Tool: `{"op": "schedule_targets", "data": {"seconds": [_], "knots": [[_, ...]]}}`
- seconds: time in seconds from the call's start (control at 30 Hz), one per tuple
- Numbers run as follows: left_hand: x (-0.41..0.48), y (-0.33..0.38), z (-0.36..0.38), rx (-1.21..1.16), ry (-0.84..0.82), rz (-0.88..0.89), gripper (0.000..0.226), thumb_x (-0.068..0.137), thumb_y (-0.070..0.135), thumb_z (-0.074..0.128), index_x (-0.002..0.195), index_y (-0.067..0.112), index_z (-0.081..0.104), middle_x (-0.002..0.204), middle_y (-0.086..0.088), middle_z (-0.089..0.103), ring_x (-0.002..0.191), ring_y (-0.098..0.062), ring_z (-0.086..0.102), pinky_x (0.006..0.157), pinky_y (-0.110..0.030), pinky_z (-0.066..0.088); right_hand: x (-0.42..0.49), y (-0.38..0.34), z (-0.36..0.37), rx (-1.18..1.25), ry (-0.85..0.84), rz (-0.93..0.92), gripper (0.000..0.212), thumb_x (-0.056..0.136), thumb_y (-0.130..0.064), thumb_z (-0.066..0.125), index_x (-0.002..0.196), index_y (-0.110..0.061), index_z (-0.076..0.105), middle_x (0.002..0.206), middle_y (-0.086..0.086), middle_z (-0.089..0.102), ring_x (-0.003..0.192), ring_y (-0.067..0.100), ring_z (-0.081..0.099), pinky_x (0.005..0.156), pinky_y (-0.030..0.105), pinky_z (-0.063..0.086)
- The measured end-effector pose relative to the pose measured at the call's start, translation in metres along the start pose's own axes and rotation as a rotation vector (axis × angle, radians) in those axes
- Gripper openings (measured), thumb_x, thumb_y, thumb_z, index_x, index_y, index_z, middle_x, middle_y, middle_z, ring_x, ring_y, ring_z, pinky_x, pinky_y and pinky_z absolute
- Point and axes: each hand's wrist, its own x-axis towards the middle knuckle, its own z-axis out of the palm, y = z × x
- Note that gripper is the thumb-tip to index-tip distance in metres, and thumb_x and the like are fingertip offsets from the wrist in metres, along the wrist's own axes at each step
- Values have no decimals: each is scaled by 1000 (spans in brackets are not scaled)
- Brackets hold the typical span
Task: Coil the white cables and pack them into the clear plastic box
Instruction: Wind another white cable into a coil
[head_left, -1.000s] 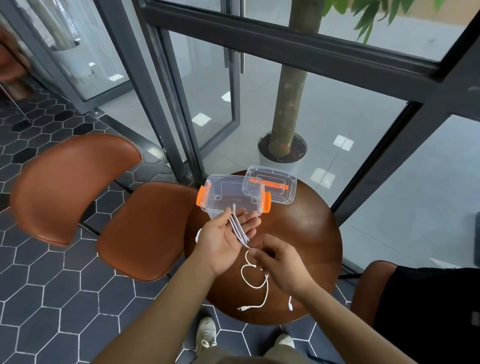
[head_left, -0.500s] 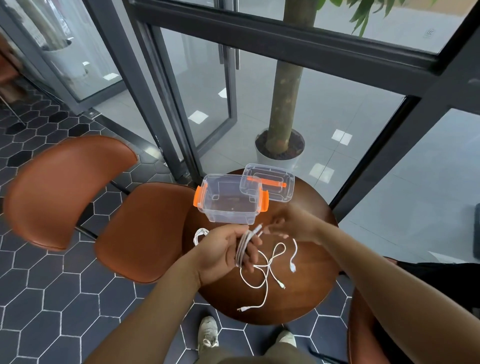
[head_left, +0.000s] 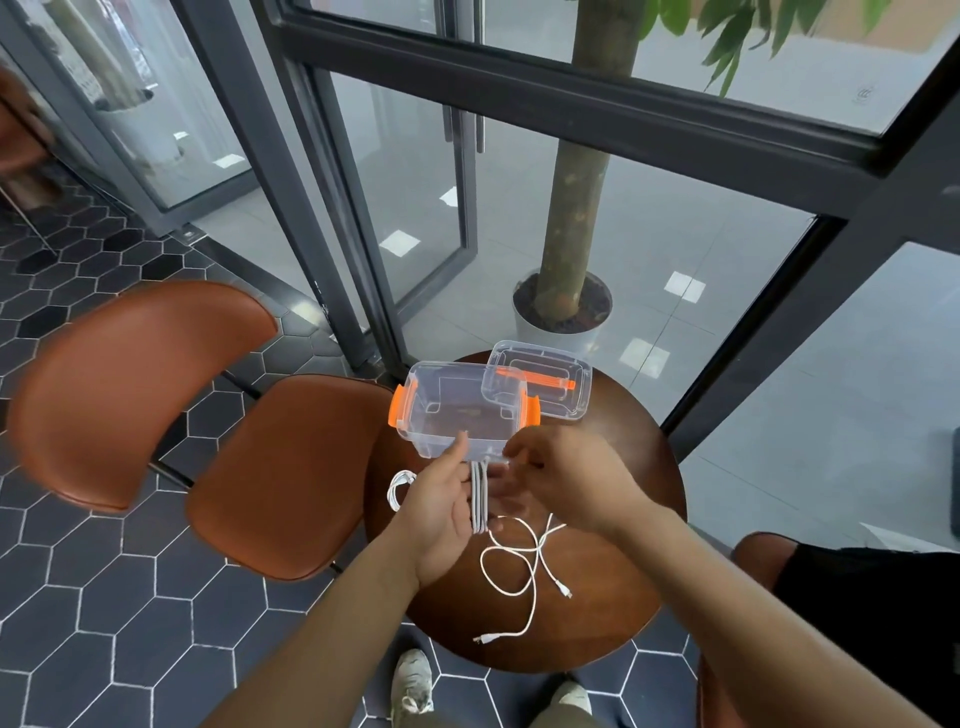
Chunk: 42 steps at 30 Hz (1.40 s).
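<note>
On the round wooden table (head_left: 613, 618) stands the clear plastic box (head_left: 457, 410) with orange latches, lid off. My left hand (head_left: 447, 509) is palm up just in front of it, with several loops of white cable (head_left: 479, 499) lying across the palm. My right hand (head_left: 566, 478) pinches the same cable at the top of the loops. The cable's loose tail (head_left: 511, 571) trails over the table toward me and ends in a plug. A second white cable (head_left: 397, 486) lies coiled at the table's left edge, partly behind my left hand.
The box's clear lid (head_left: 545, 384) with an orange handle leans against the box's far right side. A brown chair (head_left: 280, 467) stands close on the left, another at the lower right. Glass doors and a potted tree (head_left: 563, 312) are behind the table.
My right hand came back from the far right to the top of the loops. My left hand opened from a fist around the bundle to a flat palm. The loose tail on the table is shorter.
</note>
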Motion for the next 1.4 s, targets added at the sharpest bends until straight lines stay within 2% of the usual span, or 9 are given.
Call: {"op": "schedule_targets", "data": {"seconds": [0.4,0.57,0.67,0.73,0.83,0.9,1.0,1.23,1.4], "knots": [[10,11,10,-448,-8,95,43,99,32,51,121,-3,55,114,-26,70,107,-37,70,108,-51,44,-44,-4,47,403,272,134,8,93,-22,68,98,-19,63,77,-9,72,70,13,69,64,33,54],[15,15,20,-397,49,160,19,100,11,47,89,6,62,72,-7,64,67,-21,69,78,-33,47,-49,1,66,292,313,119,9,87,-21,71,95,-25,73,83,-19,60,84,14,59,67,28,50],[16,15,21,-472,28,138,17,100,7,45,90,5,59,64,-6,55,57,-19,60,70,-32,45,-45,6,68,314,347,232,8,86,-25,75,91,-30,75,82,-13,59,80,9,57,63,22,44],[16,12,20,-509,0,120,15,98,7,45,91,4,58,63,-6,53,56,-17,55,67,-30,46,-40,8,61,585,251,364,9,87,-19,74,89,-28,75,76,-3,71,71,10,67,64,26,51],[12,9,20,-489,-31,123,10,88,9,48,87,4,57,60,-4,46,55,-16,46,64,-28,41,-36,7,48,1240,159,523,15,91,0,63,96,-4,77,90,24,75,86,40,73,80,46,58],[10,8,18,-442,-51,120,13,88,9,45,84,4,56,57,-4,44,50,-17,44,58,-29,41,-35,8,46,1410,117,546,19,95,-7,61,99,7,74,99,35,71,89,43,71,87,52,57],[7,7,14,-401,-116,105,20,90,9,39,81,3,56,51,-5,43,42,-18,44,52,-30,43,-33,5,48,1389,115,486,31,96,-23,66,102,8,69,101,40,66,85,39,70,83,53,60],[3,5,9,-332,-236,30,20,85,7,36,79,3,55,49,-7,45,40,-20,46,51,-33,44,-34,2,37,1248,34,274,14,95,-13,68,103,-11,79,92,38,68,76,36,60,75,50,49],[2,14,18,-172,-201,14,17,87,5,43,83,-1,58,63,-17,56,58,-31,62,68,-39,50,-34,-5,38,1191,224,384,18,87,-1,72,86,-15,83,77,29,71,64,28,61,65,45,52]]}}
